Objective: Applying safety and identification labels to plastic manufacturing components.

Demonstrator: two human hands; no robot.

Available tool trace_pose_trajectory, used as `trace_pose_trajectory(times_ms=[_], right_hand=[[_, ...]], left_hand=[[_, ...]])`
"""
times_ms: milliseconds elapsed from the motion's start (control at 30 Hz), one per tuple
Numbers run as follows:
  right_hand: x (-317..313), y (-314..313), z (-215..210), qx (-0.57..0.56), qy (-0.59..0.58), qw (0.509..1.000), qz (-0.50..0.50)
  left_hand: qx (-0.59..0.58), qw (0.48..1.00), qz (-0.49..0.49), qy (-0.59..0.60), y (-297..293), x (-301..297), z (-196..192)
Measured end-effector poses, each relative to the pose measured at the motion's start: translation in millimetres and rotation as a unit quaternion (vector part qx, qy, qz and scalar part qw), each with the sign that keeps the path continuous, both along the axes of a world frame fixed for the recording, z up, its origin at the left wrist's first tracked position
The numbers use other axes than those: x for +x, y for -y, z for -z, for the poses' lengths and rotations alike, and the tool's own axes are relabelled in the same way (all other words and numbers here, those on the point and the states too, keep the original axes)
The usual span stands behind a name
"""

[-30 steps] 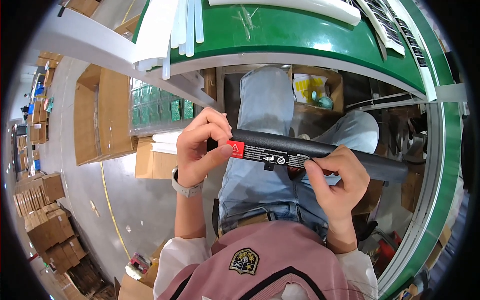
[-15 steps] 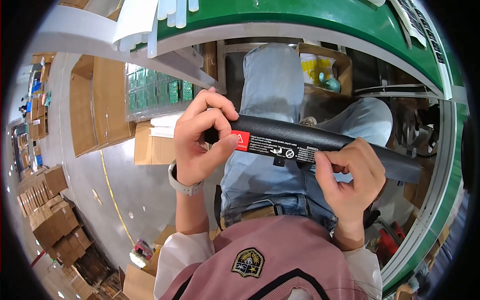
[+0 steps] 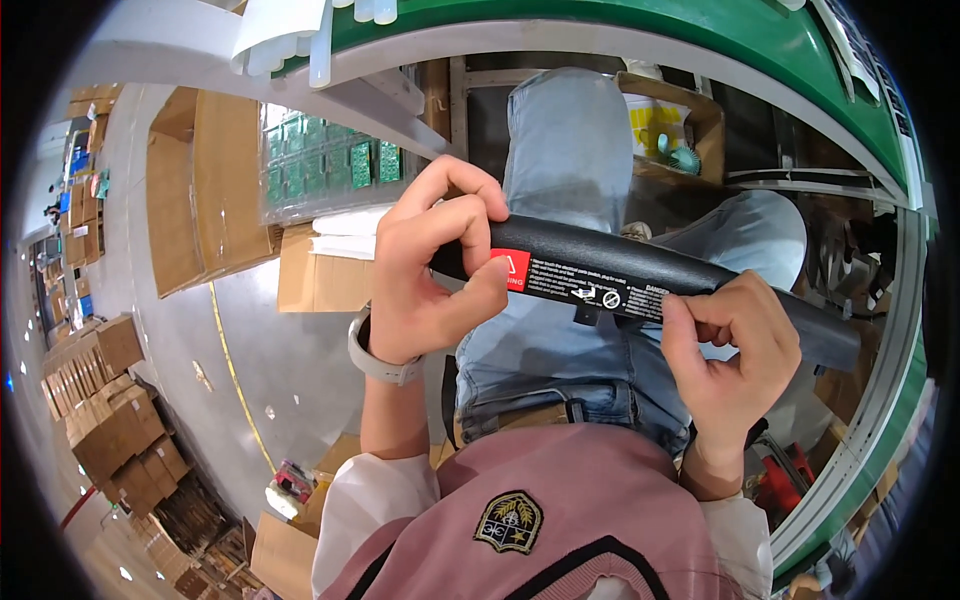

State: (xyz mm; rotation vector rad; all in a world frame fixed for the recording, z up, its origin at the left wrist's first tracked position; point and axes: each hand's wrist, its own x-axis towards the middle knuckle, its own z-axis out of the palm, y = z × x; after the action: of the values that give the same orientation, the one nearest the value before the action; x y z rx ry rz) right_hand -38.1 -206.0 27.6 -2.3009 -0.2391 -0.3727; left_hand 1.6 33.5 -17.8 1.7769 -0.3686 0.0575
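Observation:
A long, slightly curved black plastic piece (image 3: 620,250) lies across my lap at a slant, its right end lower; its exact kind I cannot make out. On its near side runs a black warning label with white print and a red patch (image 3: 508,270) at the left. My left hand (image 3: 440,265) pinches the left end, the thumb over the edge of the red patch. My right hand (image 3: 740,350) grips farther right, with the thumb at the label's right end. A small black tab (image 3: 588,315) hangs below the label. The piece's underside is hidden.
Above my knees runs a green workbench (image 3: 600,50) with translucent sticks (image 3: 320,50) at its left corner. Under it stands a cardboard box (image 3: 710,120). To the left are a large carton (image 3: 215,190), a tray of green circuit boards (image 3: 330,165) and stacked cartons (image 3: 120,430).
The view has shifted a little, so hands and black piece appear farther right. Both hands keep their hold, and the right thumb still presses at the label's right end.

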Motion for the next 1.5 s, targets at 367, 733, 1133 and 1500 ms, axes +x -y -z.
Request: trace_pose_trajectory(times_ms=[367,733,1133,1500], right_hand=[[3,2,0,0.036,-0.026,0.999,-0.010],[1,4,0,0.003,-0.007,1.000,-0.028],[7,5,-9,-0.079,-0.028,0.996,-0.015],[-2,-47,-9,-0.362,0.003,0.911,-0.198]], left_hand=[[-0.097,0.985,0.028,-0.137,-15,-3,7],[-0.105,0.986,0.008,-0.127,-15,-6,10],[-0.116,0.984,0.012,-0.131,-8,1,16],[-0.143,0.990,-0.005,0.001,-1,10,36]])
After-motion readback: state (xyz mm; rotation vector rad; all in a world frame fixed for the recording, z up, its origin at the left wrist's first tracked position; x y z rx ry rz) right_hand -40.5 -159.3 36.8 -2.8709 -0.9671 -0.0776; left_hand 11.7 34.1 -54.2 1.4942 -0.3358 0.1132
